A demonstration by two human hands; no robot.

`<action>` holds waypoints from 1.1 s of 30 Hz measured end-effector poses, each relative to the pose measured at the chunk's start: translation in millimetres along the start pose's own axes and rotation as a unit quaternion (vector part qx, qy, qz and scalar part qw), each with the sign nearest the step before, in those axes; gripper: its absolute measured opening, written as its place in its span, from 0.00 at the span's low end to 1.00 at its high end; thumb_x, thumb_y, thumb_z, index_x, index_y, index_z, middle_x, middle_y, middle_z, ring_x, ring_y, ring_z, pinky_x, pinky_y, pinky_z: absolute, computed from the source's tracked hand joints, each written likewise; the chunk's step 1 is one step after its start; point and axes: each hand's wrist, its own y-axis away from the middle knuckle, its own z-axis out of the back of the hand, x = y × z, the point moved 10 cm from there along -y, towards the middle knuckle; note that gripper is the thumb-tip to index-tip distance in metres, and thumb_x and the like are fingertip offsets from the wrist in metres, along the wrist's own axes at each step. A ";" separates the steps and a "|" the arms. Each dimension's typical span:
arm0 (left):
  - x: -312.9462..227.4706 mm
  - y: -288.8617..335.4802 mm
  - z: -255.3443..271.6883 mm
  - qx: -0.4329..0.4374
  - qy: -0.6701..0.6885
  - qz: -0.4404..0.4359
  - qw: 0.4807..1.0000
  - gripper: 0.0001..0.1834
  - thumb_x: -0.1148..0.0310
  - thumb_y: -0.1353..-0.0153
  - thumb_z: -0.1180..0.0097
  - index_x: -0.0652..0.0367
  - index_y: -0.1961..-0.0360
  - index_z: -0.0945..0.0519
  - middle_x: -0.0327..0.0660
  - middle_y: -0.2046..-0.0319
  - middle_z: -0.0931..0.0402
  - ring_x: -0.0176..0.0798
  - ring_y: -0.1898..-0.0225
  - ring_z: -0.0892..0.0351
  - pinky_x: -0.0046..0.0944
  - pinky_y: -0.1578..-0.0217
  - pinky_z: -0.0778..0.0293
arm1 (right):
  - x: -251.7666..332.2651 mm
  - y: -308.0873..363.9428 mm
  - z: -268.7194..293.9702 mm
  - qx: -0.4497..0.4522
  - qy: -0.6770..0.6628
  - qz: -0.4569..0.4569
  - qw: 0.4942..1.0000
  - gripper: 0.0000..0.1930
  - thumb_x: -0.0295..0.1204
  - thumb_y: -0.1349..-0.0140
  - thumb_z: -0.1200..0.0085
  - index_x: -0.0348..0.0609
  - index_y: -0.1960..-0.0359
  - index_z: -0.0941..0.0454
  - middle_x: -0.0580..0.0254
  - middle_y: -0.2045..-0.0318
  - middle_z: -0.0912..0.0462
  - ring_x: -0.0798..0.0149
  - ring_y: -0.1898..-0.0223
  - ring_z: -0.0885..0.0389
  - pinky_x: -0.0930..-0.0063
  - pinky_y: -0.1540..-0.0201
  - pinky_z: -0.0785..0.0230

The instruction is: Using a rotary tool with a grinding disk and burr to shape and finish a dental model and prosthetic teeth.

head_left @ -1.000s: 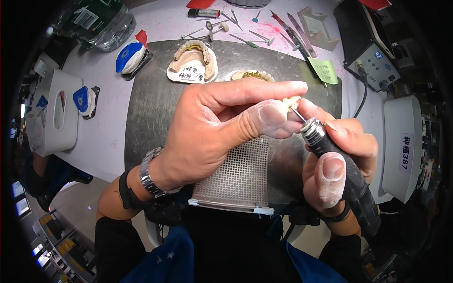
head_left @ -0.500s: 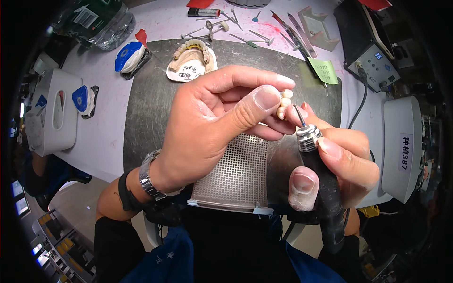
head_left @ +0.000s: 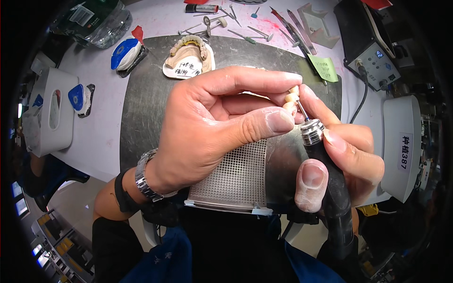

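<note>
Between the fingertips of my left hand (head_left: pixel 222 111) is a small cream-coloured dental bridge (head_left: pixel 292 101), partly hidden by the fingers. My right hand (head_left: pixel 347 155) grips a black rotary handpiece (head_left: pixel 330 179) with a silver collar, its thin bur (head_left: pixel 303 109) pointing up. The bur's tip meets or nearly meets the bridge; contact is too fine to tell. Some fingers of my right hand come up close beside the bridge. Beyond my left hand stands a plaster dental model (head_left: pixel 189 59) carrying a row of teeth, with handwriting on its base.
A perforated metal grille (head_left: pixel 231 177) lies under my hands on a dark metal plate (head_left: pixel 146 104). Two blue-and-white mould pieces (head_left: pixel 126 54) sit left, near a white box (head_left: pixel 63 111). Loose burs (head_left: pixel 243 37) are scattered at the back. A control unit (head_left: pixel 375 61) and white bin (head_left: pixel 401 146) stand right.
Both hands have shifted slightly right, and the bridge is turned in my left fingers. Its thumb has moved lower. The bur is now closer to the bridge, and the control unit's display reading differs.
</note>
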 end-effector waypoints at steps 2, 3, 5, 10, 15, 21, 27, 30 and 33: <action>0.6 0.5 -0.1 0.004 -0.001 0.001 1.000 0.22 0.78 0.45 0.44 0.72 0.50 0.33 0.51 0.55 0.27 0.37 0.57 0.23 0.33 0.54 0.25 | -0.5 0.3 -0.3 0.002 0.002 -0.003 1.000 0.15 0.25 0.44 0.47 0.34 0.59 0.37 0.46 0.71 0.31 0.33 0.59 0.24 0.52 0.52 0.28; 0.5 0.0 -1.3 0.003 0.000 0.001 1.000 0.21 0.79 0.46 0.44 0.73 0.50 0.32 0.51 0.56 0.27 0.37 0.57 0.23 0.33 0.54 0.26 | 0.6 -0.2 0.8 0.005 0.004 -0.004 1.000 0.14 0.25 0.44 0.47 0.34 0.59 0.37 0.46 0.71 0.31 0.33 0.59 0.24 0.53 0.52 0.27; 0.5 -0.2 -1.4 0.002 -0.001 0.002 1.000 0.21 0.79 0.46 0.44 0.73 0.50 0.32 0.51 0.56 0.27 0.37 0.57 0.23 0.33 0.54 0.26 | 1.2 -0.2 0.8 0.009 0.006 -0.004 1.000 0.14 0.25 0.44 0.47 0.34 0.60 0.37 0.46 0.71 0.31 0.33 0.59 0.25 0.54 0.52 0.27; 1.1 2.4 3.6 -0.008 0.001 0.000 1.000 0.21 0.82 0.48 0.43 0.72 0.52 0.30 0.51 0.56 0.26 0.37 0.57 0.23 0.34 0.53 0.27 | 0.9 1.2 -3.9 0.009 0.003 0.002 1.000 0.14 0.24 0.44 0.47 0.32 0.60 0.37 0.46 0.72 0.31 0.34 0.59 0.24 0.55 0.52 0.27; -0.6 2.6 3.0 -0.005 -0.019 -0.023 1.000 0.20 0.81 0.48 0.43 0.71 0.52 0.29 0.51 0.55 0.27 0.36 0.57 0.24 0.34 0.53 0.27 | 0.8 1.8 -5.2 0.027 0.003 -0.010 1.000 0.15 0.26 0.44 0.47 0.33 0.60 0.37 0.46 0.71 0.31 0.35 0.58 0.24 0.54 0.52 0.28; -3.7 0.6 -3.6 0.015 -0.036 -0.024 0.999 0.18 0.73 0.42 0.46 0.71 0.51 0.29 0.49 0.56 0.27 0.33 0.61 0.24 0.30 0.58 0.25 | -8.6 5.4 5.5 -0.013 -0.026 -0.062 0.998 0.15 0.32 0.42 0.49 0.38 0.58 0.36 0.47 0.68 0.29 0.41 0.58 0.23 0.52 0.50 0.31; -2.5 -0.7 -3.5 0.021 -0.054 -0.024 0.998 0.19 0.70 0.41 0.47 0.71 0.50 0.29 0.45 0.61 0.27 0.31 0.62 0.24 0.26 0.59 0.25 | -11.1 5.6 6.4 -0.017 -0.029 -0.071 0.997 0.14 0.32 0.41 0.50 0.39 0.57 0.36 0.49 0.69 0.28 0.43 0.57 0.23 0.53 0.48 0.33; -3.2 -0.1 -3.3 0.023 -0.061 -0.028 0.997 0.19 0.70 0.41 0.47 0.71 0.51 0.29 0.45 0.62 0.27 0.31 0.62 0.24 0.26 0.59 0.25 | -10.4 4.5 5.0 -0.005 -0.023 -0.067 0.997 0.14 0.31 0.41 0.50 0.39 0.57 0.36 0.49 0.69 0.28 0.43 0.56 0.24 0.54 0.48 0.33; -2.7 0.1 -2.6 0.025 -0.067 -0.031 0.997 0.19 0.70 0.40 0.47 0.71 0.51 0.29 0.45 0.62 0.27 0.31 0.62 0.24 0.26 0.59 0.25 | -10.3 5.0 4.6 -0.005 -0.030 -0.062 0.998 0.15 0.32 0.42 0.49 0.38 0.57 0.35 0.50 0.69 0.28 0.44 0.57 0.23 0.55 0.48 0.33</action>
